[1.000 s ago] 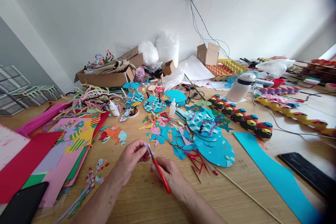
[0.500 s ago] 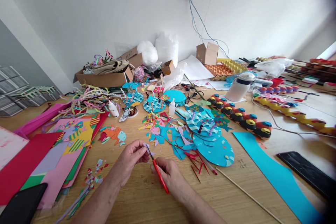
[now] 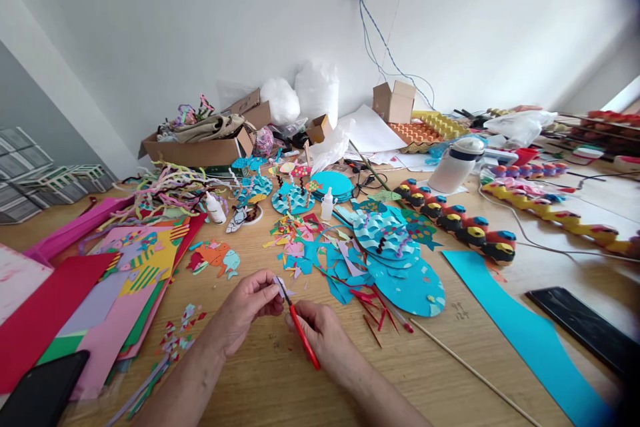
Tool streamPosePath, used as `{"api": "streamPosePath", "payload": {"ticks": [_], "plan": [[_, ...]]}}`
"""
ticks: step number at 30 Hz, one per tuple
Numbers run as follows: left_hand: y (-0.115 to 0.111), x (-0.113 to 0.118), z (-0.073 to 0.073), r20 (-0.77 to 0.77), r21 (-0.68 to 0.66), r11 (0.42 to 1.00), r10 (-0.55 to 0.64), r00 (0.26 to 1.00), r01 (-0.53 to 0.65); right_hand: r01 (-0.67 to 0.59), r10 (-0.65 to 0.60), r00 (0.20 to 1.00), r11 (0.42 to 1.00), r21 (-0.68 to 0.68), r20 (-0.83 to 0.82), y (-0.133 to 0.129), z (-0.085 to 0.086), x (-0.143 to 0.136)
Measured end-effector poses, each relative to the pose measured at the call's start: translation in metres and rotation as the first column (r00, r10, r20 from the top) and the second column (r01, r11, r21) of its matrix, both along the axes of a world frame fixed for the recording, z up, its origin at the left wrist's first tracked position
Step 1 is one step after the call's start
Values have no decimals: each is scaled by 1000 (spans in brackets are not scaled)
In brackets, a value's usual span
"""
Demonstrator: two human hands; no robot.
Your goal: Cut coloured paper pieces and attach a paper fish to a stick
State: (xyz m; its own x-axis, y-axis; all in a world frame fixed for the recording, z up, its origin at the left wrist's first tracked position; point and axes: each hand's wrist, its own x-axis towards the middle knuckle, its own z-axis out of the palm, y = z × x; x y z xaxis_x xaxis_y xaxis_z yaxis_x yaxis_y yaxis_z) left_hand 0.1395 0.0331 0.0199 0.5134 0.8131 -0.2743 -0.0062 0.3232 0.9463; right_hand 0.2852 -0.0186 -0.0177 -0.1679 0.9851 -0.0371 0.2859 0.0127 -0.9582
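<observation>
Near the front of the wooden table, my left hand (image 3: 257,297) pinches a small piece of lilac paper (image 3: 281,285) between thumb and fingers. My right hand (image 3: 320,330) is closed round the handles of red scissors (image 3: 303,335). The dark blades point up and left and meet the lilac paper at my left fingertips. Beyond my hands lie blue paper scraps (image 3: 343,280) and thin red paper slivers (image 3: 371,310). Orange and blue paper fish (image 3: 215,255) lie to the left of the scraps.
Coloured paper sheets (image 3: 95,300) and a phone (image 3: 45,387) lie left. Blue discs (image 3: 410,283), a thin stick (image 3: 470,367), a blue sheet (image 3: 525,327) and another phone (image 3: 583,327) are right. Glue bottles (image 3: 327,205) stand beyond the scraps; a lidded jug (image 3: 455,167) stands farther right.
The whole view has shifted very slightly. My hands, the scissors and the lilac paper keep nearly the same places, with the blades a little differently set against the paper.
</observation>
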Motion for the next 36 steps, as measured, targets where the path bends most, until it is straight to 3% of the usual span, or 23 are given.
{"api": "streamPosePath", "payload": {"ticks": [6, 10, 20, 30, 36], "plan": [[1, -1, -3, -2, 12, 1000, 4, 1000, -4, -9, 5, 999, 997, -83, -47, -1, -1, 0], [1, 0, -3, -41, 59, 997, 50, 998, -48, -56, 14, 978, 979, -198, -206, 0, 1, 0], [-3, 15, -9, -143, 114, 993, 24, 989, -7, 135, -240, 789, 966, -222, -565, 8, 5, 2], [-10, 24, -8, -179, 140, 988, 96, 979, -71, 164, -283, 736, 956, -244, -615, 8, 2, 0], [-13, 23, -10, -119, 131, 984, 137, 983, -121, 160, -275, 757, 958, -240, -592, 9, 1, 0]]}}
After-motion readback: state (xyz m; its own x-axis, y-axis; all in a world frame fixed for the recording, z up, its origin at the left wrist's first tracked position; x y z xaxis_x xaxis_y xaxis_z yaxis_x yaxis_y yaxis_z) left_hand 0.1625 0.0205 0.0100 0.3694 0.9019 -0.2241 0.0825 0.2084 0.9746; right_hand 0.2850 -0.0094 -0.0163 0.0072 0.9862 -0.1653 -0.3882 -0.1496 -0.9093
